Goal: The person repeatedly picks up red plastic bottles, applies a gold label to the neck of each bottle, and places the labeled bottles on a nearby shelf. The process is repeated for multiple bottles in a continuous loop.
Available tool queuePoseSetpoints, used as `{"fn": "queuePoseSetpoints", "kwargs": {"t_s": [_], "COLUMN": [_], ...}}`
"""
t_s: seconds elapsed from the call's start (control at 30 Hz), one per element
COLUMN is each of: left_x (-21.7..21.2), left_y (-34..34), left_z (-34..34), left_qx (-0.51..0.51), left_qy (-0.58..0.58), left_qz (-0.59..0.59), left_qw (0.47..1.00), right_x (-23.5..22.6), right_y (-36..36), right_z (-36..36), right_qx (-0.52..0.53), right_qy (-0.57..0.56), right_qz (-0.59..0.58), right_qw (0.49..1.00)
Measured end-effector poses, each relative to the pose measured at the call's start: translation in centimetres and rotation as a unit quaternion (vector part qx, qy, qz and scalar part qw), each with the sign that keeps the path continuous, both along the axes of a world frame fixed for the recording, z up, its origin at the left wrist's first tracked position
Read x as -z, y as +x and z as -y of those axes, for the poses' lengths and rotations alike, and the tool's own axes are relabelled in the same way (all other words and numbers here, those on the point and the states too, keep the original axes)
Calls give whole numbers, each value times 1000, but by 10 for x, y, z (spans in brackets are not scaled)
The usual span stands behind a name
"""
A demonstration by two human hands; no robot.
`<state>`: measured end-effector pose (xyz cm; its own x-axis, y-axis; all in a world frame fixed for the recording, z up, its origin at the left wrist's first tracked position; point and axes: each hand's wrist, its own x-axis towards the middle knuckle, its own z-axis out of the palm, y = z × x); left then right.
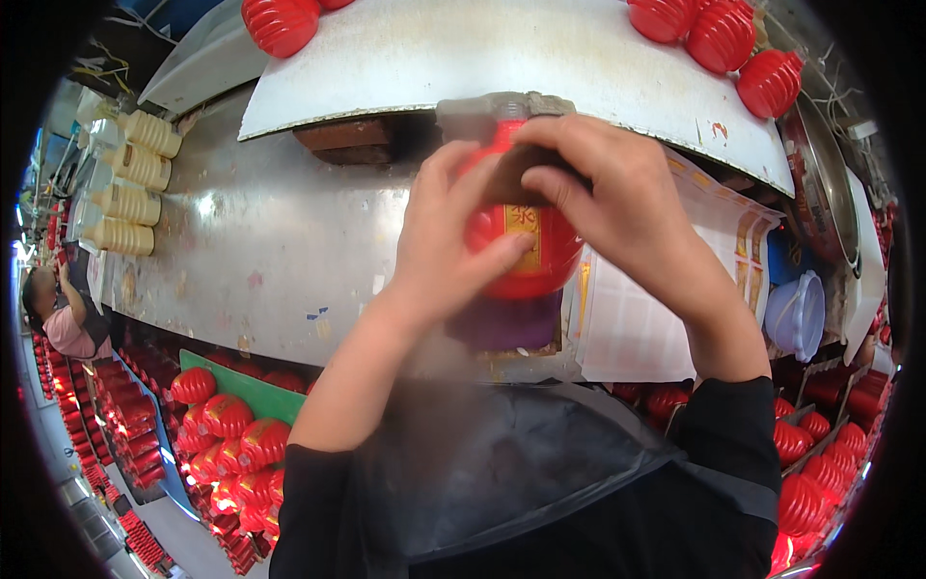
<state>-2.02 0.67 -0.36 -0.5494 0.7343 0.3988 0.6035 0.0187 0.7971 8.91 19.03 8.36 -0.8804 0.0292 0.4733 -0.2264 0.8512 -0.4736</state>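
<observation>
A round red bottle [550, 280] lies with its neck pointing away from me, over a purple cloth [511, 323] at the metal table's near edge. On its upper side sits a gold label [521, 227] with dark red print. My left hand [439, 232] is wrapped against the bottle's left side, its thumb across the label's lower part. Pinched in my right hand [612, 179] is a flat dark brown piece [511, 179] resting over the bottle's upper part; its material is unclear. The fingers partly hide the bottle's shoulder.
A sheet of labels [641, 318] lies right of the bottle. Behind is a white board [415, 58] bearing several red bottles [721, 37], with a brick [345, 140] beneath. Cream bottles [130, 205] line the left; a lilac bucket [797, 317] stands right. A person [69, 323] is far left.
</observation>
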Motion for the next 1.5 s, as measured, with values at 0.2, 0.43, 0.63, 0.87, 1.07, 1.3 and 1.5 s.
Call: {"fn": "queuePoseSetpoints", "kwargs": {"t_s": [0.2, 0.43, 0.63, 0.87, 1.07, 1.3, 1.5], "left_x": [-4, -6, -9, -9, -11, -23, -32], "left_y": [-2, -1, 1, 3, -11, -20, -29], "left_z": [5, 4, 4, 3, -2, -10, -25], "left_qx": [26, 37, 41, 0, 52, 72, 47], "left_qy": [11, 22, 31, -5, 57, -32, -68], "left_qz": [18, 12, 41, 2, 331, 307, 312], "left_qw": [999, 999, 998, 1000, 940, 949, 946], "right_x": [20, 36, 31, 41, 17, 1, 5], "right_y": [38, 66, 52, 75, 38, -23, -23], "right_z": [15, 37, 33, 48, 34, -14, -13], "right_qx": [-83, -103, -46, -63, 51, 66, 87], "right_qy": [133, 49, 112, 30, -79, -112, -59], "right_qz": [-123, -137, -161, -96, -17, 26, 51], "right_qw": [980, 984, 980, 993, 995, 991, 993]}}
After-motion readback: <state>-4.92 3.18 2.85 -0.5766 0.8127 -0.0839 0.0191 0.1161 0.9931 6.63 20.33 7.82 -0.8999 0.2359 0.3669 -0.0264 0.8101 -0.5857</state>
